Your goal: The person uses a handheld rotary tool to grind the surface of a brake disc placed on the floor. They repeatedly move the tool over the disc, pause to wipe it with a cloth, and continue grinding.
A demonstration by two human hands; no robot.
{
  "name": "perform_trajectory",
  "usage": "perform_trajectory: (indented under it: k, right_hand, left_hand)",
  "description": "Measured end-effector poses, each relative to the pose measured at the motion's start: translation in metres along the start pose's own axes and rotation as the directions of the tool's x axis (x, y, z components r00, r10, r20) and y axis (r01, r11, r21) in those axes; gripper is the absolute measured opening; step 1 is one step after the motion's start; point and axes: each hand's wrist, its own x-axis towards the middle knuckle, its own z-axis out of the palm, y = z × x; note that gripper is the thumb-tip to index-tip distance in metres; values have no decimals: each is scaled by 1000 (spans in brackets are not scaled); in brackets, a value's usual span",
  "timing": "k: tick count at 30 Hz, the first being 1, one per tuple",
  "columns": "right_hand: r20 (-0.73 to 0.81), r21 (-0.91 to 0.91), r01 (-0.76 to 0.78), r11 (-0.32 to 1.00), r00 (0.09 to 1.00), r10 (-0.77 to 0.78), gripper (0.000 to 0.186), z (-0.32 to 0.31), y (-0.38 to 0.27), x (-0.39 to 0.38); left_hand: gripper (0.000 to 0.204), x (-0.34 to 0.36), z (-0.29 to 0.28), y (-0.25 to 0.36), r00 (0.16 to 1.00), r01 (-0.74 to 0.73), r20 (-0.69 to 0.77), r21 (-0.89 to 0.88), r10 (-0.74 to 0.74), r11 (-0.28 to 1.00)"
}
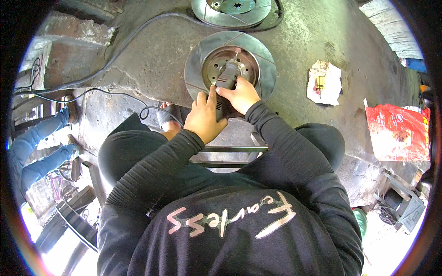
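Observation:
A grey hand-held power tool (225, 79), which looks like a die grinder, reaches over the middle of a brake disc (195, 62) lying flat on the floor. A small pinkish tip (237, 50) shows at its far end, by the disc's inner rim; whether it touches the metal I cannot tell. My left hand (205, 117) is closed round the tool's rear body, index finger stretched along it. Further forward, my right hand (241, 95) grips its front part, with the thumb on its near side. Some of the disc's near edge is hidden behind my hands.
Another brake disc (258, 16) lies beyond, with a thick cable (138, 30) curving past it. A thin cord (115, 92) runs at left. Rightward are a stained paper (317, 96) and a red plastic bag (396, 133). Another person's jeans-clad legs (41, 133) show at left.

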Motion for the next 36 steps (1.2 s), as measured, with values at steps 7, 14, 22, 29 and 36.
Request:
perform_trajectory:
  k: [7,14,22,29,36]
  right_hand:
    - [5,-37,-60,998,998,60,61,-7,-5,-11]
    - [64,20,-32,999,998,30,56,-4,-10,-2]
    - [-23,-24,19,1000,1000,-20,58,0,-5,-6]
    - [2,-29,-29,999,1000,29,56,-3,-10,-5]
    - [11,6,-14,1000,1000,14,54,-2,-6,-3]
  left_hand:
    - [94,-3,-3,4,999,-31,45,-7,31,1000]
    - [94,-1,-2,-1,1000,17,9,-32,-17,999]
    - [93,-5,0,0,999,-22,-28,-45,21,999]
    - [92,-3,2,-1,999,-21,-33,-37,20,999]
    - [93,-2,1,1,1000,6,-14,-34,-6,999]
